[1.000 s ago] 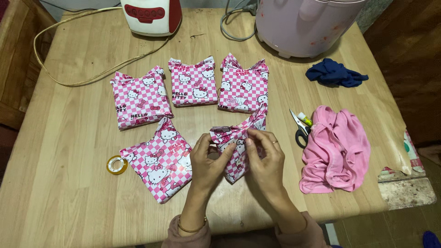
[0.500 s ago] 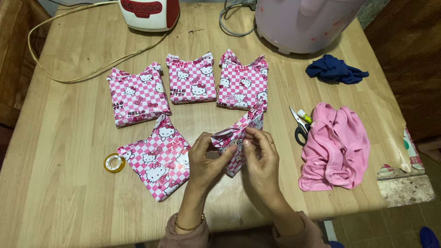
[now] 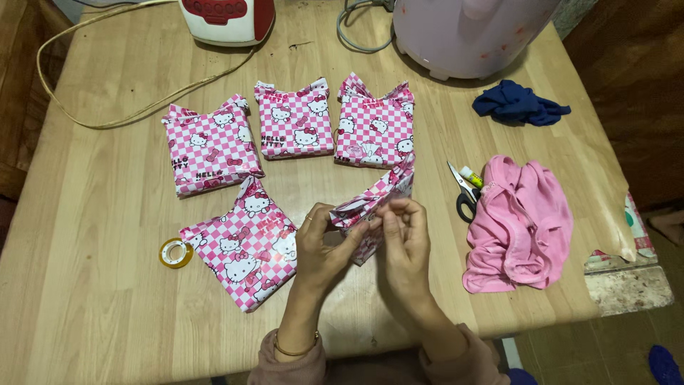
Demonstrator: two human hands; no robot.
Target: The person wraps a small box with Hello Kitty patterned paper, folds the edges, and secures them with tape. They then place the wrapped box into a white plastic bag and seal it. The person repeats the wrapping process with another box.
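A: Head view, against the earlier frame: I see the pink checked parcel [image 3: 370, 214] tipped further onto its edge, at the table's near middle.

B: Fingers?

A: Left hand [image 3: 324, 246] and right hand [image 3: 405, 242] both pinch its top fold, fingertips pressed together on the paper.

B: Surface?

A: I log a wooden table [image 3: 107, 285] carrying four wrapped parcels, tape roll [image 3: 175, 253], scissors [image 3: 463, 192] and pink cloth [image 3: 520, 224].

One head camera looks steeply down from above the near edge of the table [image 3: 107, 299], fairly close. It faces the far edge (appliances there are cropped), floor visible at right; no second view.
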